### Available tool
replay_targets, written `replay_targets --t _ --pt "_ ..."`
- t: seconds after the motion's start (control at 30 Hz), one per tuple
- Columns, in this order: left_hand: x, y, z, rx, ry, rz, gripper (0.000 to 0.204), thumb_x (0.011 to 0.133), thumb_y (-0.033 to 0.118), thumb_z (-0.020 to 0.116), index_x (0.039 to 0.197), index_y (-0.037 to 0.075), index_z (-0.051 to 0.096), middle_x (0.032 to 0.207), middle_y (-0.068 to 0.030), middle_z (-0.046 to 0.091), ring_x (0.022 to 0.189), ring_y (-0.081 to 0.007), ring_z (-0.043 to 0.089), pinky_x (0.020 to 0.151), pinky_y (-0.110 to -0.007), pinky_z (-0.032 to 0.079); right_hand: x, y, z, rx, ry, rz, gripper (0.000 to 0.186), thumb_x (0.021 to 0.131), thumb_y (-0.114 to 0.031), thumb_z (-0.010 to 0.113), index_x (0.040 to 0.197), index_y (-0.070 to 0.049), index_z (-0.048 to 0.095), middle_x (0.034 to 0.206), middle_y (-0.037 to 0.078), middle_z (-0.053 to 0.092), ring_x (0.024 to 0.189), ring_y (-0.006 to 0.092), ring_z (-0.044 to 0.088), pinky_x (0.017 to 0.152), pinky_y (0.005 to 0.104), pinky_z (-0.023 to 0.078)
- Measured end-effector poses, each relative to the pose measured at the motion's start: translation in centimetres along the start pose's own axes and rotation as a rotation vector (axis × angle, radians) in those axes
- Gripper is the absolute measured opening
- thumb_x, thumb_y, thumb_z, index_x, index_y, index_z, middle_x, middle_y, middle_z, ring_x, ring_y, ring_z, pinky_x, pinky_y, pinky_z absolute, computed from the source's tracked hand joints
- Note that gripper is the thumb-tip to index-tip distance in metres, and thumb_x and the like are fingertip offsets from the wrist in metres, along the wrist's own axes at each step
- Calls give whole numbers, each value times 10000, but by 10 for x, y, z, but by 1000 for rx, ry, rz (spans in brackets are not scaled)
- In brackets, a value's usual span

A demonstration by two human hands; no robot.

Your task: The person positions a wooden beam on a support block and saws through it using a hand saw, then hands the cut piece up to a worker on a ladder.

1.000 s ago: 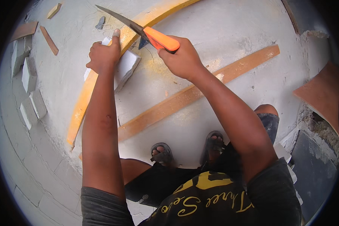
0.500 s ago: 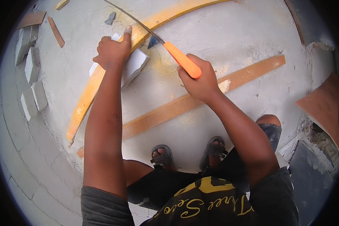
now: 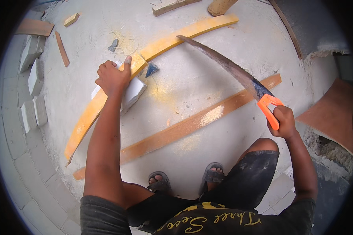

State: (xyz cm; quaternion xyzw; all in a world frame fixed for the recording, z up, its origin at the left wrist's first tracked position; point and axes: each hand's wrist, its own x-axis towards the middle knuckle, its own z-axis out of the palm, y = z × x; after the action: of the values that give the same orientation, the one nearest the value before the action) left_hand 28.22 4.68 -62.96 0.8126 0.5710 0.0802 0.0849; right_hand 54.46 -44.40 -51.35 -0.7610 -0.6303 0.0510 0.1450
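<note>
Count two bare hands: one left hand [image 3: 113, 76], one right hand [image 3: 282, 122]. Count one handsaw [image 3: 233, 68], two long yellow timbers [image 3: 82, 125], one small yellow offcut [image 3: 71, 19]. Add one long brown board [image 3: 164, 136], one thin brown strip [image 3: 62, 49], one brown sheet [image 3: 329, 113] at right. Then one white block [image 3: 134, 92] beneath a timber, at least four pale blocks [image 3: 36, 78] at left, exact number unclear. Also one grey stone [image 3: 113, 45], one blue triangular piece [image 3: 152, 69], one tan cylinder [image 3: 220, 7], two sandals [image 3: 161, 186].
</note>
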Motion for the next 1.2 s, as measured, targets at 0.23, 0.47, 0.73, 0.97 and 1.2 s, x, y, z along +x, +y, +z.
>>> replay_targets --t 0.23,0.47,0.73,0.97,1.2 --pt "-1 4 -3 50 -62 71 691 929 714 522 979 42 675 1055 -132 626 1076 -308 565 914 -483 420 -81 65 11 -473 -808 246 269 760 -74 681 1023 -92 628 946 106 620 977 300 599 954 439 448" --pt "3 8 -13 -71 -184 -40 699 926 714 530 883 27 656 929 -152 675 948 -332 634 818 -445 502 -3 81 43 -390 -901 518 345 786 -158 672 1120 -82 634 1048 138 678 1082 294 643 938 444 504" --pt "4 5 -14 -74 -170 0 661 947 668 525 898 26 675 926 -144 670 951 -323 643 829 -458 491 304 -10 113 -237 -248 88 329 858 -256 757 1107 -90 621 1104 99 663 1132 289 613 973 448 487" --pt "3 -1 -9 -119 -145 28 655 967 643 503 938 14 685 952 -174 675 939 -339 645 840 -467 504 392 -4 215 -424 -252 72 706 820 -282 822 1429 -131 499 1428 101 549 1407 300 446 1199 524 324" --pt "2 -8 -6 -194 -180 15 708 962 672 483 1004 -3 691 1001 -156 674 1024 -295 610 877 -447 489 381 0 208 -455 -277 0 595 822 -156 777 1352 -69 521 1255 124 610 1253 310 554 1116 494 418"
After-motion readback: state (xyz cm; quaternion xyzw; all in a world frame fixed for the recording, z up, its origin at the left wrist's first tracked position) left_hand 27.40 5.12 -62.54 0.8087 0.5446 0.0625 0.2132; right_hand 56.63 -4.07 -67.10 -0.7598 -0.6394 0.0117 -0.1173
